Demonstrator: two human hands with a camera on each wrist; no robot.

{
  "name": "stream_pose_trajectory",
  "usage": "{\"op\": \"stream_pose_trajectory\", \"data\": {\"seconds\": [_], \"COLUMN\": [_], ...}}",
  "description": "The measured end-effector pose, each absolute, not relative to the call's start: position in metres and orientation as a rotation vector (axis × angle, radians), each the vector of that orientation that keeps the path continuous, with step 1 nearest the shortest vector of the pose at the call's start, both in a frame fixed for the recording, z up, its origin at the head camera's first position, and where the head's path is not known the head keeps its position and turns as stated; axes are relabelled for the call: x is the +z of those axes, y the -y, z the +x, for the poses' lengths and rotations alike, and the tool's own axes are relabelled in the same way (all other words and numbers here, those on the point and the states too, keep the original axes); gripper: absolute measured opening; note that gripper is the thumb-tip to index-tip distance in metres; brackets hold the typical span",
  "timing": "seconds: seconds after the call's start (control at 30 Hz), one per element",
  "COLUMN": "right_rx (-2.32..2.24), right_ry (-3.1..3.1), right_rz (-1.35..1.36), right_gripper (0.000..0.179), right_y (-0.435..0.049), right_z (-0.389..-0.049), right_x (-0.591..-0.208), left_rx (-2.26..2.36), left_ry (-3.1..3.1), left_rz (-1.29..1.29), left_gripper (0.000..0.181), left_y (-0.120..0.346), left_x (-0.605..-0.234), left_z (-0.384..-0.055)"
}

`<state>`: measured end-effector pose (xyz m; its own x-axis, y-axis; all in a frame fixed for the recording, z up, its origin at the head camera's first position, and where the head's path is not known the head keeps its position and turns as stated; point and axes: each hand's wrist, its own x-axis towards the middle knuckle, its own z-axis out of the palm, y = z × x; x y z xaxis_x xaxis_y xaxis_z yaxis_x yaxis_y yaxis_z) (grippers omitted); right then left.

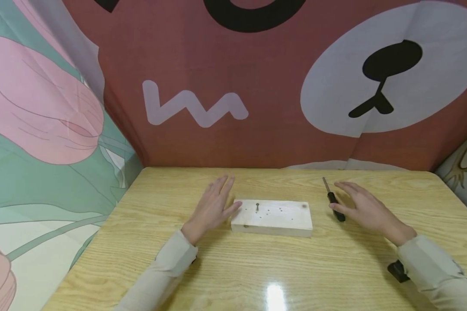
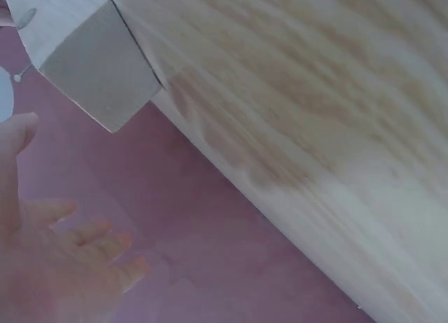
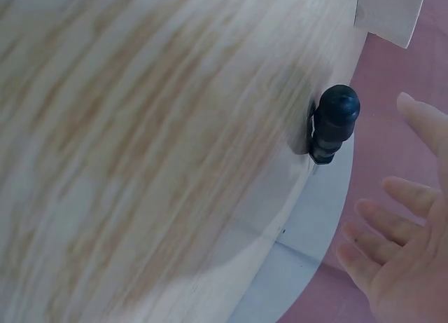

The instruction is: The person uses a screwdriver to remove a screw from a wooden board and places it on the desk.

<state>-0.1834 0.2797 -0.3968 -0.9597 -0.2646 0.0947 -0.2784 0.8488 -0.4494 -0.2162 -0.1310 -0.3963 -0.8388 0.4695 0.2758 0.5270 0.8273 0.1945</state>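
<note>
A pale wooden block lies flat on the table, with a screw standing up from its top and several small holes around it. My left hand, fingers extended, is at the block's left end and holds nothing; whether the thumb touches the block I cannot tell. To the right of the block lies a screwdriver with a black handle, its shaft pointing to the back. Beside that handle is my right hand, fingers straight and nothing in them. In the right wrist view the screwdriver's handle shows apart from the fingers.
The wood-grain table reaches back to a red cloth backdrop with a cartoon face. A flowered cloth hangs at the left. A small black object shows under the right sleeve.
</note>
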Motion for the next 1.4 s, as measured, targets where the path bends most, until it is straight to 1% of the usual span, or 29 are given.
{"op": "stream_pose_trajectory", "data": {"seconds": [0.27,0.57,0.8,1.4], "right_rx": [0.746,0.764,0.733,0.781], "right_ry": [3.021,3.073,3.048,3.037], "right_rz": [0.456,0.454,0.504,0.549], "right_gripper": [0.076,0.076,0.066,0.056], "right_y": [-0.277,-0.274,-0.275,-0.284], "right_z": [-0.183,-0.185,-0.186,-0.187], "right_x": [-0.399,-0.403,-0.405,-0.407], "left_rx": [-0.455,-0.501,-0.565,-0.673], "left_ry": [2.835,2.844,2.89,2.959], "left_rz": [-0.844,-0.889,-0.895,-1.013], "left_gripper": [0.076,0.077,0.076,0.075], "left_y": [0.132,0.131,0.131,0.134], "left_x": [-0.397,-0.397,-0.396,-0.395], "left_z": [-0.21,-0.206,-0.203,-0.201]}}
